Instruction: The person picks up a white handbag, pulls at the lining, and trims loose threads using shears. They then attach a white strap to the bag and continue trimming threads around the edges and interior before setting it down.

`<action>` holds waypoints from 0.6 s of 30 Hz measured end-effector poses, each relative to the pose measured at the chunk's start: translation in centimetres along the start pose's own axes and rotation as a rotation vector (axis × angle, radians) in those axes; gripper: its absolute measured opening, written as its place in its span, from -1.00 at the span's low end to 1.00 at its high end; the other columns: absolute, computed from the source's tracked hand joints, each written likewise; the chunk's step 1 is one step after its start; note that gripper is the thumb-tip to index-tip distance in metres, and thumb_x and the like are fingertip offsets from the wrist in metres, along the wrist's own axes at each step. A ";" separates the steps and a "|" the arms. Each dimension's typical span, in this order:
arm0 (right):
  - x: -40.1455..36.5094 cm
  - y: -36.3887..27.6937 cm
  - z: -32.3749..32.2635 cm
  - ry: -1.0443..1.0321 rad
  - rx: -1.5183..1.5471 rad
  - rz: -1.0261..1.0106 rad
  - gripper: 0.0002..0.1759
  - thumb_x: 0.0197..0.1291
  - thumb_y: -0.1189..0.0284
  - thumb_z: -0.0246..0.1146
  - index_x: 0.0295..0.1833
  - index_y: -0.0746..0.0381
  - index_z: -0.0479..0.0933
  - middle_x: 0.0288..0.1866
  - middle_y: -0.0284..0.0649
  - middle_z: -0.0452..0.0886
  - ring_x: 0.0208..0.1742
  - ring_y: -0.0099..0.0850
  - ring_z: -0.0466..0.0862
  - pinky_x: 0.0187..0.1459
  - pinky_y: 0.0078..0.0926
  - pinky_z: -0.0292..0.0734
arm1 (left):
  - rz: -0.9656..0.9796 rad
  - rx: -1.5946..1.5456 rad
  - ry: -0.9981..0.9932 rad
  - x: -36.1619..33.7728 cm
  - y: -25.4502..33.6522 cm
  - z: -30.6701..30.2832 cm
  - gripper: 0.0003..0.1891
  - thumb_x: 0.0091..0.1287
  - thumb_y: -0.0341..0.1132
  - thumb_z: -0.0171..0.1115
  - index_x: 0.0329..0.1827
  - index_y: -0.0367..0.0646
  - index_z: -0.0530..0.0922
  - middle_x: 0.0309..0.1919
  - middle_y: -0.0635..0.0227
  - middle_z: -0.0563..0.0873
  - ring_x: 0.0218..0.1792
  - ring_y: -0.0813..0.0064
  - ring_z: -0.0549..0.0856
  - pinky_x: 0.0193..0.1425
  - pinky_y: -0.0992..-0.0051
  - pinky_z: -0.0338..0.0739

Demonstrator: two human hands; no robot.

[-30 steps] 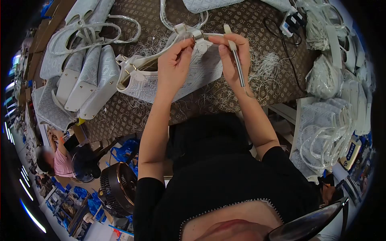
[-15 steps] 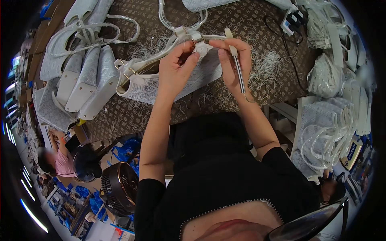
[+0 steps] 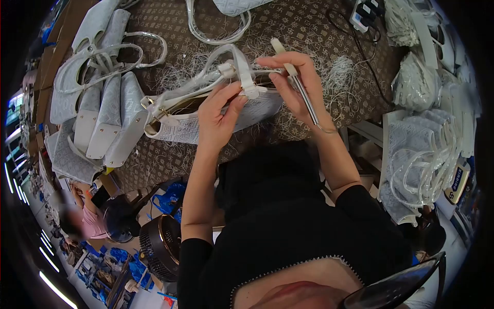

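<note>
A white handbag [image 3: 182, 127] with a diamond-like woven pattern lies on the brown patterned table in front of me. My left hand [image 3: 220, 114] is closed at its near side, thumb and fingertips pinching the base of a white strap tab [image 3: 249, 85] that stands up from the rim. My right hand [image 3: 303, 82] is closed round a slim tool [image 3: 307, 100] with a cream upper part and a shiny metal shaft, which slants down across the palm to a thin curved end by the wrist. Its index finger and thumb point towards the strap tab, apart from it.
More white handbags [image 3: 105, 116] are stacked on the left. Loose white thread [image 3: 342, 74] litters the table [image 3: 303, 31]. A power strip [image 3: 360, 19] with a black cable sits at the back right. Bag pieces with wrapped handles [image 3: 419, 165] hang at right; a fan [image 3: 159, 247] stands below left.
The right fingers have moved away from the strap tab, which now stands up more freely. My left hand has gone slightly lower, still at the tab. The whole view has shifted a little.
</note>
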State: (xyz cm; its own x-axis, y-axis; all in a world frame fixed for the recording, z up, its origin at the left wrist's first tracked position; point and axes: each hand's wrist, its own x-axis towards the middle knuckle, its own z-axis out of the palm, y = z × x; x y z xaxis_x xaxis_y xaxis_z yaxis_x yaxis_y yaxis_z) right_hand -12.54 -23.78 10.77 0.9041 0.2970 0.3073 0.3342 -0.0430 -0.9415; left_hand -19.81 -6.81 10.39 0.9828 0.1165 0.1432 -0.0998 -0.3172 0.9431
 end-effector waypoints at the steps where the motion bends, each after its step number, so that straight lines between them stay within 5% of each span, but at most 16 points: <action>1: 0.1 0.2 -0.4 -0.069 0.032 -0.023 -0.69 0.12 0.62 0.18 -0.02 0.23 0.34 -0.17 -0.27 0.65 -0.24 -0.56 0.61 -0.22 -0.67 0.46 | 0.006 -0.030 -0.008 0.0 -0.1 -0.1 -0.74 0.18 -0.50 0.22 -0.05 -0.24 0.54 -0.28 0.29 0.61 -0.31 0.52 0.59 -0.18 0.63 0.45; 12: 0.4 -0.3 -1.9 -0.333 -0.143 -0.066 -0.74 0.04 0.53 0.27 -0.10 0.14 0.49 -0.24 -0.31 0.56 -0.20 -0.39 0.55 -0.16 -0.47 0.43 | -0.002 -0.095 -0.111 -0.6 -0.5 -0.5 -0.75 0.21 -0.47 0.24 -0.05 -0.28 0.54 -0.23 0.41 0.59 -0.25 0.66 0.53 -0.12 0.68 0.40; 18: 0.4 0.1 -2.0 -0.386 -0.152 -0.153 -0.74 0.08 0.49 0.26 -0.09 0.16 0.45 -0.27 -0.33 0.56 -0.25 -0.43 0.54 -0.12 -0.49 0.41 | 0.023 -0.074 -0.093 -0.5 -0.2 -0.2 -0.75 0.18 -0.49 0.24 -0.06 -0.22 0.56 -0.26 0.28 0.62 -0.25 0.50 0.59 -0.13 0.60 0.44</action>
State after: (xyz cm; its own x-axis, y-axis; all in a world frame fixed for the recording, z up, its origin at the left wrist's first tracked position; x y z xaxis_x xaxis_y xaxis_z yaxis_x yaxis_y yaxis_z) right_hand -11.64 -25.59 11.08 0.6851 0.6442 0.3400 0.5176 -0.1021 -0.8495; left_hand -20.34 -6.57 10.19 0.9900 0.0211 0.1396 -0.1300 -0.2480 0.9600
